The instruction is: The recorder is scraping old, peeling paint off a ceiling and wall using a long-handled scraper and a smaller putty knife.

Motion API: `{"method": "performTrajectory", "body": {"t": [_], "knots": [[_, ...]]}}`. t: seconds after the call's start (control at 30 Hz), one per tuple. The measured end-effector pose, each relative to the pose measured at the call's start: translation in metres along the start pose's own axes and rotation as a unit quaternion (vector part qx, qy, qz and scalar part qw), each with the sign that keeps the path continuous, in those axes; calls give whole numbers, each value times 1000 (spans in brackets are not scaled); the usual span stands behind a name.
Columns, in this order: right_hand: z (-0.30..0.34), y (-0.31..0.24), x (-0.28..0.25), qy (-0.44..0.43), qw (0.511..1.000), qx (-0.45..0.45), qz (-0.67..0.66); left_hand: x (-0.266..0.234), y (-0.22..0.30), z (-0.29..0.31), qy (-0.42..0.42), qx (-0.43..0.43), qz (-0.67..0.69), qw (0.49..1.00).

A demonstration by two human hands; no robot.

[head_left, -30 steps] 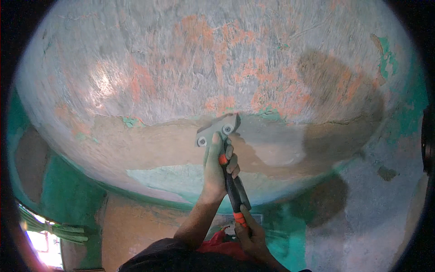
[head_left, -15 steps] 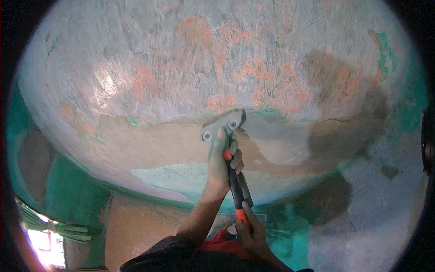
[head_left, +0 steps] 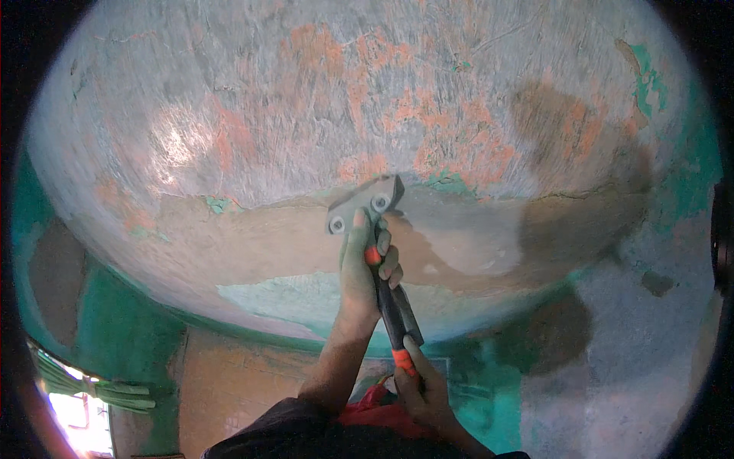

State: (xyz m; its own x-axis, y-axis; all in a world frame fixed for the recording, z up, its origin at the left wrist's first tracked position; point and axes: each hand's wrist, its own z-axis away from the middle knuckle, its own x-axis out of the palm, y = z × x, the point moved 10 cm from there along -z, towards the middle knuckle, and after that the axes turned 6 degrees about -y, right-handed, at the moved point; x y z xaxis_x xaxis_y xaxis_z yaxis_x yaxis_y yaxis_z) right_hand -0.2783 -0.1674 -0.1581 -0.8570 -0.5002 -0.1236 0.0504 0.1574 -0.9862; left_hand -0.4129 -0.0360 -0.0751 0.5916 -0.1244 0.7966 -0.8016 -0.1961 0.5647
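A scraper [head_left: 364, 208] with a wide grey metal head, two round fasteners and a black and orange handle is raised against the patchy ceiling [head_left: 260, 153]. Its blade lies along the ragged edge where rough grey and orange coating meets a smoother tan strip [head_left: 229, 237]. My left hand [head_left: 362, 268] is wrapped round the upper handle, thumb laid up onto the head. Lower down, my right hand [head_left: 423, 382] grips the orange butt of the handle. Whether the blade's whole edge touches the surface I cannot tell.
A bright window [head_left: 80, 405] with a gathered green curtain [head_left: 115, 392] stands at the lower left. Behind my arms is a wall with a bare tan area [head_left: 229, 375] and green paint. The wall at the right [head_left: 634, 344] is worn bluish grey. Shadows fall across the right side.
The scraper and both hands have shifted slightly left, and its head sits a little higher in view. Both hands keep their hold.
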Motion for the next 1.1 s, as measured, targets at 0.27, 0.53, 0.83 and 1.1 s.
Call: {"method": "performTrajectory", "body": {"t": [0.27,0.53,0.83,1.1], "knots": [[-2,-14,-3,6,1000,-11,27,3,2,3,8,1,-16,1000],[5,-10,1,-2,1000,4,-2,-3,-3,5,13,-6,-6,1000],[2,-7,-5,12,999,-18,38,-1,-2,5,16,2,-5,1000],[3,-10,-2,16,998,-43,45,1,-3,4,-10,-1,15,1000]]}}
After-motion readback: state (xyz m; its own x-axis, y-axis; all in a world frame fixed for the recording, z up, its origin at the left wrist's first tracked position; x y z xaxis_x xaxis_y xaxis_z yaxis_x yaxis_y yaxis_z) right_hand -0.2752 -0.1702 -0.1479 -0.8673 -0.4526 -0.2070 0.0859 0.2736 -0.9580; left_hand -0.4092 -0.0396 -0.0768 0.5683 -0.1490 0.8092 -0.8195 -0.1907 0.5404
